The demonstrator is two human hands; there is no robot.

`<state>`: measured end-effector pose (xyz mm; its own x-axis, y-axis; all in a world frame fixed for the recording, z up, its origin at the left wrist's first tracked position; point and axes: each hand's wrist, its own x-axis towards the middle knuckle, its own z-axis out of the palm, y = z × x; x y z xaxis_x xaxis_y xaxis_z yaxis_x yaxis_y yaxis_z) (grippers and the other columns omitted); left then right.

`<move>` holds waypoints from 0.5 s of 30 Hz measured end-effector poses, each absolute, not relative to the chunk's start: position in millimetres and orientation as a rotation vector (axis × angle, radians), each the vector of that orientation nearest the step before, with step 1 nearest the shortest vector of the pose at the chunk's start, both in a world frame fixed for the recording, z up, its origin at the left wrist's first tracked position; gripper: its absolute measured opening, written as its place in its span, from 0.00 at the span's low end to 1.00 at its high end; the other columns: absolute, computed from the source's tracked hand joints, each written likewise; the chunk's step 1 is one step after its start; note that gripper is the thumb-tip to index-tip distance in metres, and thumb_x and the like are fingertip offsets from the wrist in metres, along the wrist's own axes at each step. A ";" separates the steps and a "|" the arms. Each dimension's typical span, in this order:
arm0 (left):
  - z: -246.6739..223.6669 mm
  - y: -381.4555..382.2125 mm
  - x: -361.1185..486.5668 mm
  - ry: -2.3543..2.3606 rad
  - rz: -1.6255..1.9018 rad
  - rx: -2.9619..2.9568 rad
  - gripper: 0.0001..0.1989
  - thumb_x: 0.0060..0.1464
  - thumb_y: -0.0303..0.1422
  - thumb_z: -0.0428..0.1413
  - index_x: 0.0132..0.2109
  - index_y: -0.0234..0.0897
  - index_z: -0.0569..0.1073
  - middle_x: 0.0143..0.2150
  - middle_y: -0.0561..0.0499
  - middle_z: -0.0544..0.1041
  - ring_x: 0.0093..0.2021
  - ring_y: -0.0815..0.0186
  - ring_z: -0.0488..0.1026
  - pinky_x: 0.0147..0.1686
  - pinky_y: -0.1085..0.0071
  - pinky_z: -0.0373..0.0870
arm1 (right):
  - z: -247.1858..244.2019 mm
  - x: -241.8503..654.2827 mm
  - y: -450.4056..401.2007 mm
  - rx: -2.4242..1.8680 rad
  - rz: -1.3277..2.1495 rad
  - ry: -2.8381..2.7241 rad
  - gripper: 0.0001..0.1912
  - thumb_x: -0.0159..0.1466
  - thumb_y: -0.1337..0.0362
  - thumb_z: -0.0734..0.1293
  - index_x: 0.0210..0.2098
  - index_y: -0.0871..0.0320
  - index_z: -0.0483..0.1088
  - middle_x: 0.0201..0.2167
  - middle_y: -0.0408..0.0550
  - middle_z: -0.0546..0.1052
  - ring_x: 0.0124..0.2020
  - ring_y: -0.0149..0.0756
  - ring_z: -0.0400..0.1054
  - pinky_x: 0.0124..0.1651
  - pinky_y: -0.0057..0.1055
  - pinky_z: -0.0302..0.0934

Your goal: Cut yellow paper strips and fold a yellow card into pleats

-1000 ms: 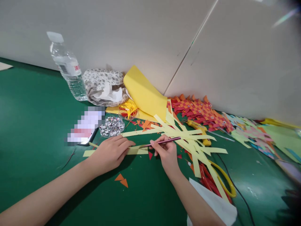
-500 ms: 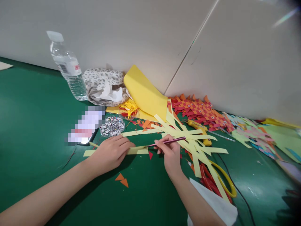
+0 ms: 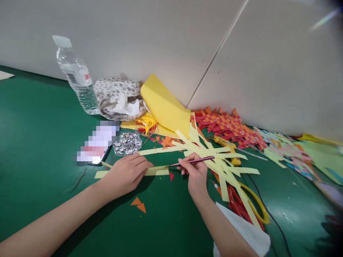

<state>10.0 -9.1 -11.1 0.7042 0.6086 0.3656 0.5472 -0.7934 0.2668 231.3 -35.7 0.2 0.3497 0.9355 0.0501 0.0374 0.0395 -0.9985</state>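
Note:
My left hand (image 3: 128,175) presses down on a pale yellow paper strip (image 3: 158,171), its fingers bent together over it. The strip lies flat on the green table, and its other end shows left of the wrist. A narrower piece along the strip's upper edge is partly hidden by my fingers. Pinched in my right hand (image 3: 195,173) is a slim maroon paintbrush (image 3: 197,160), held nearly level. Its dark tip points left and meets the strip near its right end. Beyond my right hand is a loose heap of similar pale yellow strips (image 3: 217,160).
A water bottle (image 3: 77,78), a patterned cloth pouch (image 3: 118,94) and a yellow paper sheet (image 3: 168,103) stand by the wall. Googly eyes (image 3: 128,143) lie near a blurred phone (image 3: 99,142). At right are woven red-orange paper pieces (image 3: 225,125), a yellow-handled tool (image 3: 234,157) and red-handled scissors (image 3: 238,203).
My right hand has shifted slightly right, drawing the paintbrush with it along the strip. My left hand stays in place on the paper.

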 end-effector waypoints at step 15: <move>-11.0 -9.3 9.8 0.953 0.654 2.769 0.11 0.62 0.27 0.44 0.44 0.36 0.71 0.37 0.48 0.75 0.38 0.62 0.70 0.36 0.67 0.67 | -3.7 233.8 -33.2 -1.380 0.881 -0.974 0.13 0.52 0.63 0.70 0.19 0.57 0.62 0.13 0.37 0.68 0.14 0.27 0.61 0.19 0.24 0.52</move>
<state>9.8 -9.3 -11.0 0.7049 0.6137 0.3557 0.5524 -0.7895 0.2674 233.8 -33.2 -3.7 0.3687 0.9288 0.0379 0.0549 0.0190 -0.9983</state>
